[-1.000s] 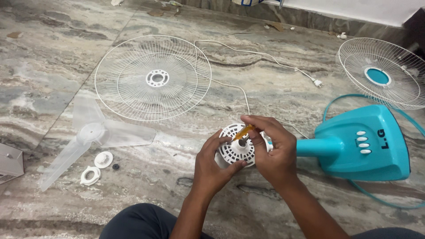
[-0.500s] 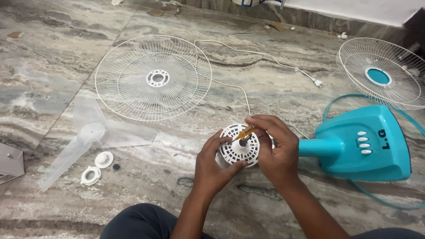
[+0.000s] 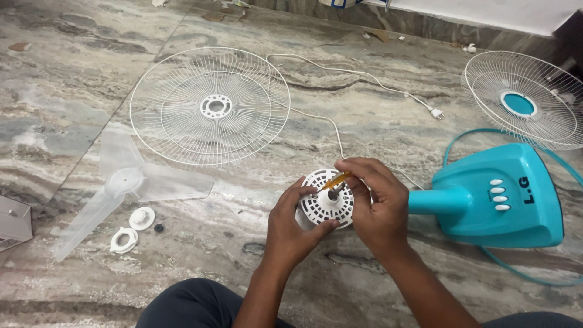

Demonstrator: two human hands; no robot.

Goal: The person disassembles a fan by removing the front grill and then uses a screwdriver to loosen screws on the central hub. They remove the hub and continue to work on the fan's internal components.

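A white round fan motor housing (image 3: 326, 203) lies on the marble floor, joined to a turquoise fan stand and base (image 3: 504, 197). My left hand (image 3: 290, 228) grips the housing's lower left rim. My right hand (image 3: 378, 209) covers its right side and holds a small screwdriver with an orange handle (image 3: 336, 180), the tip pointing down toward the housing's face near the centre shaft.
A white wire fan guard (image 3: 209, 106) lies at the upper left, a second guard with a turquoise hub (image 3: 521, 104) at the upper right. A clear fan blade (image 3: 124, 182), two white plastic nuts (image 3: 133, 228), a white power cord with plug (image 3: 376, 82) and a grey box (image 3: 12, 222) lie around.
Both hands stay on the motor housing; the screwdriver has shifted only slightly on its face.
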